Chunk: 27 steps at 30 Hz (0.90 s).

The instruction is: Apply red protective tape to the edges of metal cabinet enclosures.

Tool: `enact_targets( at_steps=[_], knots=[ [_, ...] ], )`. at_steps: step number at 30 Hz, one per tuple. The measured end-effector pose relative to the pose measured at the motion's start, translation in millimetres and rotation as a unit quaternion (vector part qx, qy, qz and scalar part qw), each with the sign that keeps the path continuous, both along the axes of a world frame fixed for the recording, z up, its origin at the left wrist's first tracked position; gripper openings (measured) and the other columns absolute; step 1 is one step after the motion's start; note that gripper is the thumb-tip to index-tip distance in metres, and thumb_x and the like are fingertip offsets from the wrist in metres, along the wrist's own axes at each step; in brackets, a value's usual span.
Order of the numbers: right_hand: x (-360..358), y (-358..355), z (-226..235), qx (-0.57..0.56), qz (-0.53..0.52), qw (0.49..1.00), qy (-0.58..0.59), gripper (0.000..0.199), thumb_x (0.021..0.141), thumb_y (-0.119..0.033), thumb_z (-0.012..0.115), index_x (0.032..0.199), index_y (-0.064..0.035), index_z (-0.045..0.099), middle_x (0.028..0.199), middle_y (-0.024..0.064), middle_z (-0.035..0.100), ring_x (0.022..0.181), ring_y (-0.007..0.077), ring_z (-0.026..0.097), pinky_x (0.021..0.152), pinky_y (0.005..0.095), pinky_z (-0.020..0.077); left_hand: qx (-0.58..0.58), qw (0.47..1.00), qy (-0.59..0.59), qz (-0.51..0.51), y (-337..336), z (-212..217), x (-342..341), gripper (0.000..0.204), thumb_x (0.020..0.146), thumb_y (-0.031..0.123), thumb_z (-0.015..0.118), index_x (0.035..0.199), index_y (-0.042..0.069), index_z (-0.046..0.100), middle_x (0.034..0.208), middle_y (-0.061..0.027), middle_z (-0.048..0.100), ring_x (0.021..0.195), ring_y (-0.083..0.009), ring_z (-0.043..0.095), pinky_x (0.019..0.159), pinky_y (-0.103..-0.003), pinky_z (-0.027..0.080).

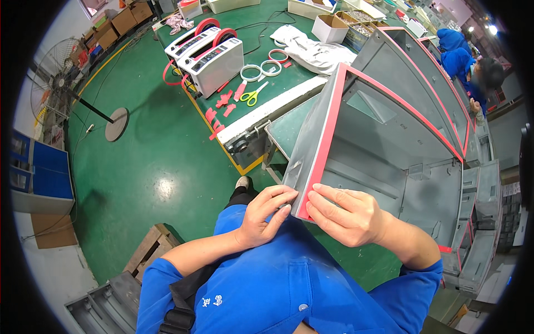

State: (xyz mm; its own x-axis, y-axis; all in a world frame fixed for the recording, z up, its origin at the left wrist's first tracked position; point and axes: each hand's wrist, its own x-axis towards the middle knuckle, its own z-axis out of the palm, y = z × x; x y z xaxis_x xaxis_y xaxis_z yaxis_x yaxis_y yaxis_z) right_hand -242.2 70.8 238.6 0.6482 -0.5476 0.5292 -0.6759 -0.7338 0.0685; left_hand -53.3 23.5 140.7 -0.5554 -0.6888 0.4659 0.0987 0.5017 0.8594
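A grey metal box (303, 142) with an open front stands before me, red tape (327, 146) running along its front rim. At the box's near corner my left hand (268, 214) is closed, its curled fingers and thumb against the outer side wall. My right hand (350, 216) is closed too, with fingertips pressed on the tape at the lower end of that same rim. Its palm side and whatever lies under the fingers are hidden. Inside the box a pale triangular opening (370, 106) and a small clear bracket (418, 171) show.
Two tape dispensers (214, 67), yellow-green scissors (253, 96), tape rolls (271, 68) and a white cloth (311, 49) lie on the green table. More taped grey boxes (411, 83) line the right, where a co-worker in blue (459, 61) bends. A fan (58, 83) stands left, a wooden pallet (151, 247) lower left.
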Motion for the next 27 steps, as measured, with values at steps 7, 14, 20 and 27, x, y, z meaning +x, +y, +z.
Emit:
enact_targets(
  at_steps=[7, 14, 20, 27],
  knots=[
    [1, 0, 1, 0.0, 0.001, 1.0, 0.003, 0.021, 0.061, -0.011, 0.06, 0.077, 0.0025, 0.06, 0.084, 0.0127, 0.059, 0.081, 0.0242, 0.061, 0.067, 0.0295, 0.0527, -0.008, 1.0, -0.005, 0.0, 0, 2, 0, 0.025, 0.08, 0.002, 0.054, 0.105, -0.002, 0.056, 0.103, -0.0154, 0.054, 0.091, -0.0256, 0.056, 0.076, -0.03, 0.046],
    [1, 2, -1, -0.002, 0.002, 1.0, 0.015, 0.021, 0.061, -0.011, 0.059, 0.076, 0.0027, 0.061, 0.086, 0.0137, 0.059, 0.082, 0.0252, 0.06, 0.068, 0.0298, 0.0525, 0.017, 1.0, 0.0, -0.011, 2, 2, 1, 0.026, 0.08, 0.002, 0.054, 0.106, -0.002, 0.055, 0.104, -0.0154, 0.054, 0.091, -0.0259, 0.056, 0.076, -0.031, 0.046],
    [4, 9, 7, 0.024, -0.002, 0.998, 0.058, 0.024, 0.062, -0.012, 0.056, 0.08, 0.0037, 0.061, 0.092, 0.0143, 0.057, 0.089, 0.0262, 0.058, 0.076, 0.0316, 0.0499, -0.034, 0.999, -0.002, -0.008, 0, 4, 4, 0.028, 0.078, 0.001, 0.056, 0.106, -0.001, 0.055, 0.104, -0.0153, 0.054, 0.094, -0.0276, 0.054, 0.08, -0.033, 0.045],
    [5, 26, 8, 0.087, 0.033, 0.996, 0.016, 0.023, 0.062, -0.01, 0.057, 0.08, 0.0038, 0.062, 0.093, 0.0144, 0.058, 0.09, 0.0267, 0.058, 0.078, 0.0337, 0.0488, -0.213, 0.976, 0.0, -0.039, -8, 24, 1, 0.039, 0.074, 0.007, 0.06, 0.111, -0.003, 0.052, 0.113, -0.0171, 0.052, 0.105, -0.0311, 0.05, 0.088, -0.039, 0.041]
  ],
)
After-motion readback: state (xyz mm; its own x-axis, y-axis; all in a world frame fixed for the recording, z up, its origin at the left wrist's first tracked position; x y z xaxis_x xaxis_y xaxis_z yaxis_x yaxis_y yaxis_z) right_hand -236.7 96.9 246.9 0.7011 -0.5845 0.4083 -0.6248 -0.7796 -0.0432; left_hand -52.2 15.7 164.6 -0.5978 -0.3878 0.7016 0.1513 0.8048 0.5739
